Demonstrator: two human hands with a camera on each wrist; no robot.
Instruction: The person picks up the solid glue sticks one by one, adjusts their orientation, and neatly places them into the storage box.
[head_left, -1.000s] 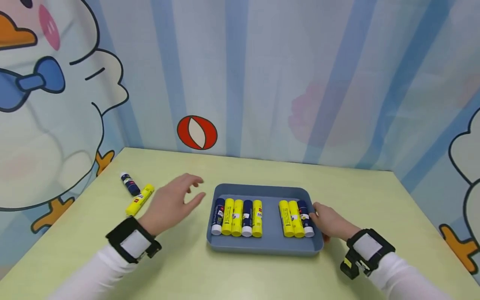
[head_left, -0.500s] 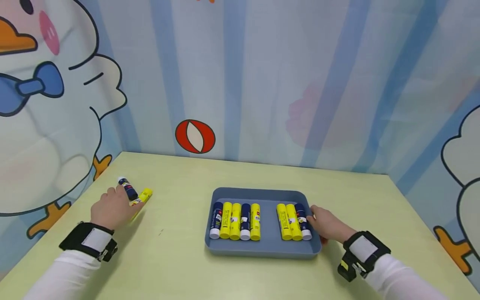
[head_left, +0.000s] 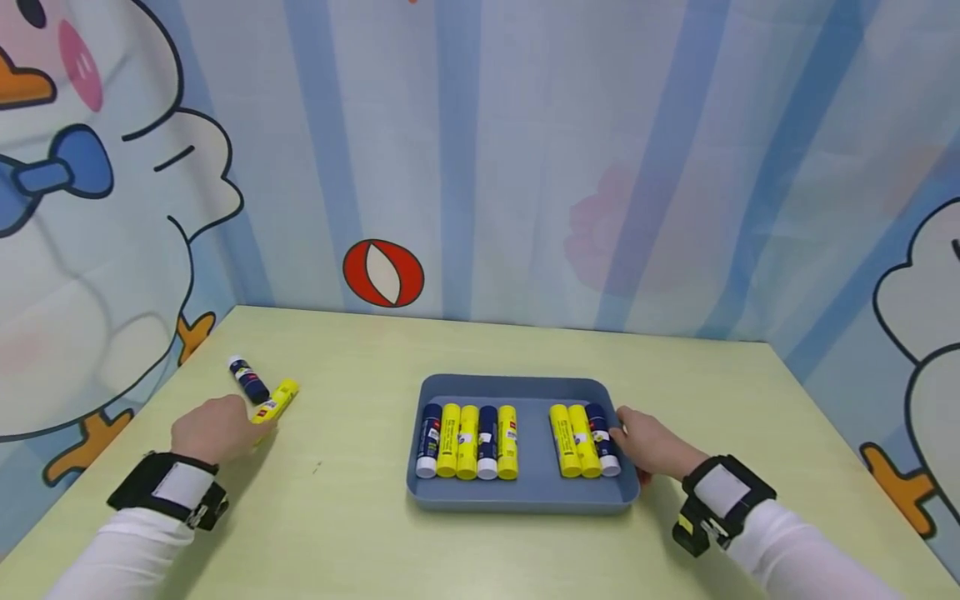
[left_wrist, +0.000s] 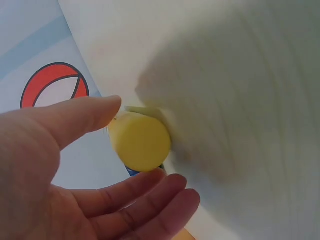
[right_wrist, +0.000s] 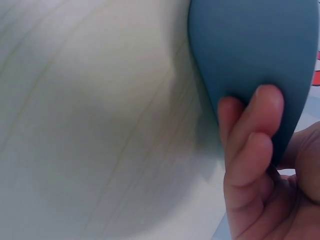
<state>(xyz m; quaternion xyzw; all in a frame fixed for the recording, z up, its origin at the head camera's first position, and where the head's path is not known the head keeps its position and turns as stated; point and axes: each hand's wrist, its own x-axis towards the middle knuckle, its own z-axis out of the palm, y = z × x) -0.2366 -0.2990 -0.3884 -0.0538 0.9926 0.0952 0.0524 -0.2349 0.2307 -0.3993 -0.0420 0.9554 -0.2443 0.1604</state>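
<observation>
A yellow glue stick [head_left: 276, 402] lies on the table at the left, its round end [left_wrist: 143, 144] facing the left wrist camera. My left hand [head_left: 217, 429] is at its near end, thumb on one side and fingertips on the other, pinching it. Just beyond lies a dark blue glue stick [head_left: 249, 380] with a white end. My right hand [head_left: 656, 443] grips the right side of a grey-blue tray [head_left: 525, 496], fingers against the outer wall [right_wrist: 250, 50] and thumb at the rim. Inside the tray, yellow and dark blue glue sticks [head_left: 468, 442] stand side by side in two groups.
The pale yellow-green table [head_left: 352, 542] ends at a printed fabric backdrop [head_left: 517, 167] behind and at both sides. Between the two groups in the tray is a gap. Each wrist wears a black strap with a camera.
My left hand has moved left from beside the tray to the loose glue sticks, then lowered around the yellow one's near end. The right hand keeps its hold on the tray.
</observation>
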